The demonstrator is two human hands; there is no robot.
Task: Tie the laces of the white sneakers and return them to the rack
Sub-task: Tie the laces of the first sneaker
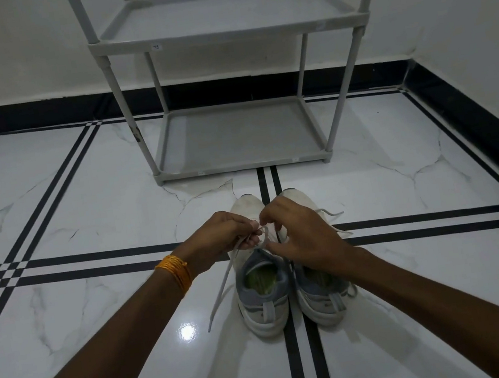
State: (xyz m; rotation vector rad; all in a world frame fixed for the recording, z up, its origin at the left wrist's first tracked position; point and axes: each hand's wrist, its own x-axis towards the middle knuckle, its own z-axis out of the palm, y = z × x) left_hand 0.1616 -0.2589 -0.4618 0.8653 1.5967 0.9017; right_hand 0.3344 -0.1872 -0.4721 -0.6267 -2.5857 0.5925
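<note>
Pair of white mesh sneakers with grey heel collars, side by side on the glossy white marble floor (83,213), toes toward the rack, heels toward camera. Left sneaker (263,296) mid-tie; right sneaker (320,294) just beside it, partly under the right forearm.

White flat lace of left sneaker (220,287): one end trailing down-left across the floor, other part looped between the fingers above the tongue. Loose lace of right sneaker (331,212) lying out to the right.

Grey plastic two-tier shoe rack (240,161) straight ahead against the wall, both shelves bare, near the toes but apart. Nothing between shoes and lower shelf.

Left hand (226,234), orange thread band (176,272) on the wrist, fingers curled, pinching the lace. Right hand (300,233) fingers bent, thumb and forefinger pinching the lace loop close to the left hand's fingertips.

Black double stripes on floor run under the shoes. Black skirting and wall corner well off to the right; open floor both sides.
</note>
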